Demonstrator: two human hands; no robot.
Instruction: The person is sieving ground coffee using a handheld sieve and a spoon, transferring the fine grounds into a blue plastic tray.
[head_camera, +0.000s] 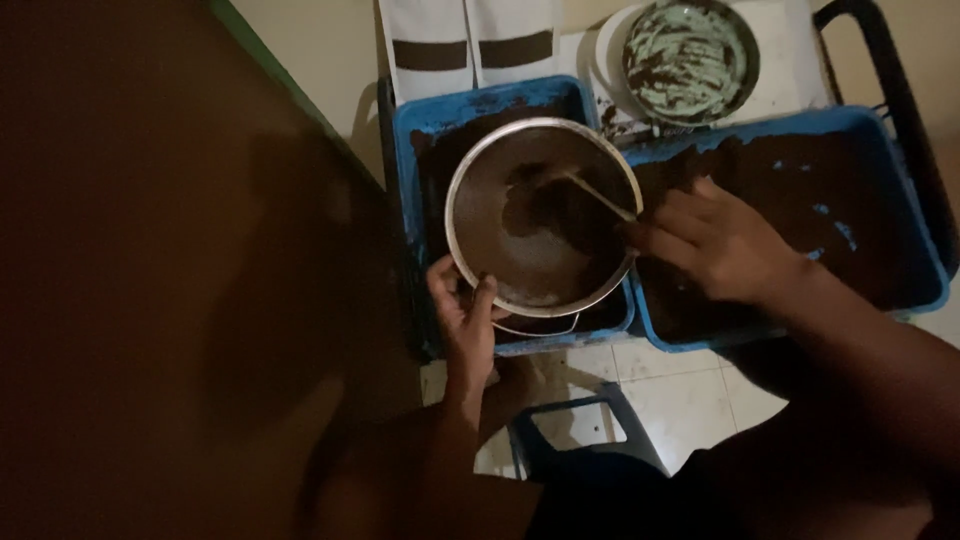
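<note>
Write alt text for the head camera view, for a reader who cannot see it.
Seen from above, a person's left hand grips the rim of a round metal sieve over a blue tub of dark brown powder, while the right hand works a thin stick through the powder in the sieve. A second blue tub of powder and a smeared green bowl sit alongside.

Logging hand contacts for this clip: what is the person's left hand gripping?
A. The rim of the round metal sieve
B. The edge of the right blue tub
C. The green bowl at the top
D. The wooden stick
A. The left hand clasps the near rim of the round metal sieve over the left blue tub, while the right hand holds the wooden stick.
</note>
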